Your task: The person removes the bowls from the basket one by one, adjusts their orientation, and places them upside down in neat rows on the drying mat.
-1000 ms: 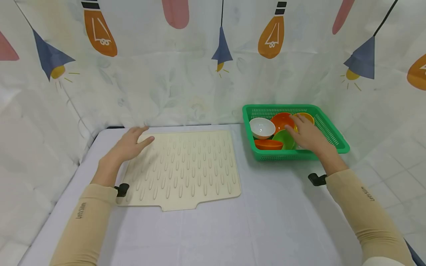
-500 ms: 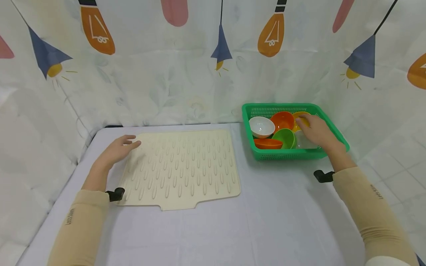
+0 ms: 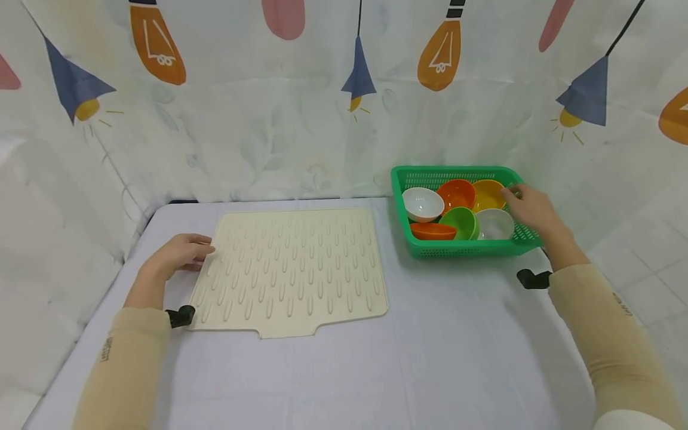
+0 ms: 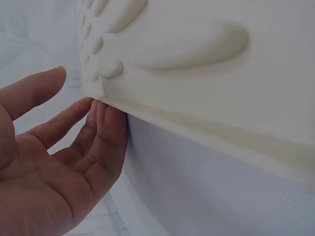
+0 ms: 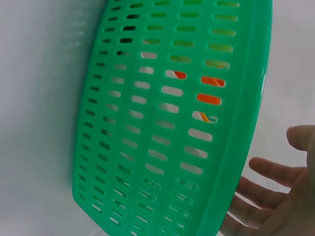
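Head view: poising the loose-fingered left hand (image 3: pixel 177 254) beside a flat cream ridged board (image 3: pixel 290 322), lying rightward; hanging the nearer right hand (image 3: pixel 533 210) over the right end of a rectangular green slotted plastic basket (image 3: pixel 457 251), running lengthwise leftward. Left wrist: touching the board's edge with fingertips (image 4: pixel 112 130), thumb apart. Right wrist: holding thumb and fingers apart by the basket's rim (image 5: pixel 252 93), without clear contact.
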{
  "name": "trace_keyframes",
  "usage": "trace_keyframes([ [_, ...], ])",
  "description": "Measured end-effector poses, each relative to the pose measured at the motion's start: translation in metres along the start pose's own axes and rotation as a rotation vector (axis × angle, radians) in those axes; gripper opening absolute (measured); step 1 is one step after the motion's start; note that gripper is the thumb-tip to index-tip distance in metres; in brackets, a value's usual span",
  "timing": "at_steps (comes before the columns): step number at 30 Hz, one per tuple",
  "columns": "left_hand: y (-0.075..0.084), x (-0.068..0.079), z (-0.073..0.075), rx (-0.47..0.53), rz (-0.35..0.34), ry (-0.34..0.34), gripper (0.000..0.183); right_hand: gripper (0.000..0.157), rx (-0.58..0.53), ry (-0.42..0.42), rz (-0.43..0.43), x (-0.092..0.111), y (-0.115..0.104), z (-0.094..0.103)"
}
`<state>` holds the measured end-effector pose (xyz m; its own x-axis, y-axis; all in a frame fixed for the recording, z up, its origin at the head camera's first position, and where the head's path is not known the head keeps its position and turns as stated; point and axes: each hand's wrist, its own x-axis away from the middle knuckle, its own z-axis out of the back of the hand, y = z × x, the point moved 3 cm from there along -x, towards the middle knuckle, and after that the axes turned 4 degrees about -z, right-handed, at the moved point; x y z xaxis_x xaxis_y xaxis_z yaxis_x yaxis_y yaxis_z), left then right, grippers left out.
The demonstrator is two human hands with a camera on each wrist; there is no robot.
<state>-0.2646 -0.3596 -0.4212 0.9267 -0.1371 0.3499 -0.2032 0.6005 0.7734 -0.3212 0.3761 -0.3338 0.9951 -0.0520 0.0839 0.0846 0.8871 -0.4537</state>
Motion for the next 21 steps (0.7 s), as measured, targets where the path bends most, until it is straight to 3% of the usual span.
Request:
trace_keyframes([
  [10,-0.007,-0.006,0.005,0.005,-0.03,-0.021,0.072,0.097,-0.081,-0.22,-0.111,-0.005,0.014,0.006],
  [21,-0.008,-0.007,0.006,0.005,-0.011,-0.004,0.072,0.09,-0.173,-0.439,-0.185,-0.009,0.027,0.0],
])
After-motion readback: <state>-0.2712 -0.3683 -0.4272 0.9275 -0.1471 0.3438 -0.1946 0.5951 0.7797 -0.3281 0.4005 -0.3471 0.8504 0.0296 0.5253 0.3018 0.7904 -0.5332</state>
